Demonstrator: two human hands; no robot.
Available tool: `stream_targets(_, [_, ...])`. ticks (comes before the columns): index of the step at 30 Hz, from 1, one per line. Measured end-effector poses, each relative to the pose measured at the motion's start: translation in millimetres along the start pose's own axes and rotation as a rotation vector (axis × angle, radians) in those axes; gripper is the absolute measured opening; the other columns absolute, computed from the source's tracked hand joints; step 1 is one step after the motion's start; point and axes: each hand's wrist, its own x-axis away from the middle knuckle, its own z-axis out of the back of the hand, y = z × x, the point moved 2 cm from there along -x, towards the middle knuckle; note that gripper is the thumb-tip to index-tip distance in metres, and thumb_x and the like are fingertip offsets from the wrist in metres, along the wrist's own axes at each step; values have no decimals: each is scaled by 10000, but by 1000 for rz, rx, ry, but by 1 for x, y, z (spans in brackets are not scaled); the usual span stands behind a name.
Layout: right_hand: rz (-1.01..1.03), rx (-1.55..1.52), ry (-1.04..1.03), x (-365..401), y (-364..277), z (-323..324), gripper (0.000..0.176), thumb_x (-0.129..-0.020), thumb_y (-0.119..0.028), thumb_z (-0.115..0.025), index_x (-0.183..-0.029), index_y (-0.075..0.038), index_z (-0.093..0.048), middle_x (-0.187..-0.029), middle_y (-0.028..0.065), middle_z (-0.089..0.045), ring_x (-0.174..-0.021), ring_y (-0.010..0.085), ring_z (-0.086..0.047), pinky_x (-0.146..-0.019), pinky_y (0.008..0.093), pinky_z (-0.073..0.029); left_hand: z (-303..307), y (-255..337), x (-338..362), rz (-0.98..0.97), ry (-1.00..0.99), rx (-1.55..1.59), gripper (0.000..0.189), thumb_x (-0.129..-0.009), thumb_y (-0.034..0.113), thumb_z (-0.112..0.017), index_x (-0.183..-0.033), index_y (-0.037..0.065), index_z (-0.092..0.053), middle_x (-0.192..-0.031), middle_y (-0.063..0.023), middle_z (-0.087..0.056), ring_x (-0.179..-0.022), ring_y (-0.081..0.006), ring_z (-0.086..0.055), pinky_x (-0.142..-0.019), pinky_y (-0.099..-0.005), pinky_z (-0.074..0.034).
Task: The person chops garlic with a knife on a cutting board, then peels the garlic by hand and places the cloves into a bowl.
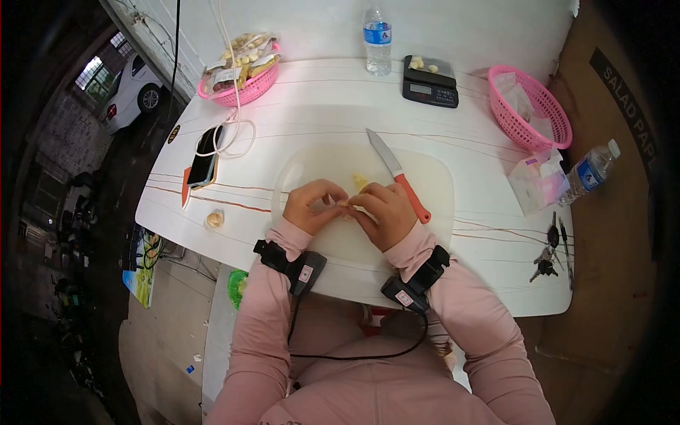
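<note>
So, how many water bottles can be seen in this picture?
2. One water bottle stands upright at the far edge of the table, left of the scale. The other bottle is tilted at the table's right side, beside the plastic bags. None seems hidden.

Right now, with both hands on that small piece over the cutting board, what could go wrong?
1. The knife lies loose on the cutting board, its handle close beside the right hand. A sideways move could knock it or bring fingers onto the blade.
2. The small piece seems pinched only between the fingertips of the right and left hand. It could slip and drop off the board.
</note>
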Motion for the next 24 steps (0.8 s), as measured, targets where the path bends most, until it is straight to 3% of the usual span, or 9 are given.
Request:
stream_targets(5, [13, -4, 25, -1, 1, -3, 168, -750, -103, -712, -876, -91, -603, -839, 55, -589, -746, 265, -555, -726, 354, -426, -1, -3, 2, 30, -82, 27, 173, -773, -2, -723, -937, 12, -668, -901, -64, -670, -814, -147, -615, -735, -262, -482])
stream_targets(12, [-164, -249, 27, 1, 0, -4, 168, -744, -55, -695, -839, -60, -557, -792, 83, -566, -703, 261, -546, -640, 360, -436, -4, -7, 5, 111, -88, 223, 168, -781, -70, -688, -937, -17, -651, -956, -97, -660, -900, -167, -628, -817, -283, -506])
stream_targets(17, [-171, -338, 50, 0, 0, -4, 157, -757, -42, -684, -843, -52, -552, -773, 82, -549, -653, 242, -531, -587, 343, -439, -2, -9, 5, -39, -51, 226, 199, -762, -120, -683, -935, -28, -648, -991, -131, -652, -939, -198, -633, -832, -293, -513])
stream_targets(24, [-165, -349, 51, -3, -4, -2, 153, -769, -25, -679, -895, -29, -592, -808, 82, -563, -633, 212, -550, -559, 315, -448, -3, -6, 6, -45, -33, 258, 196, -758, -128, -682, -923, -25, -653, -998, -141, -653, -937, -205, -637, -827, -288, -516])
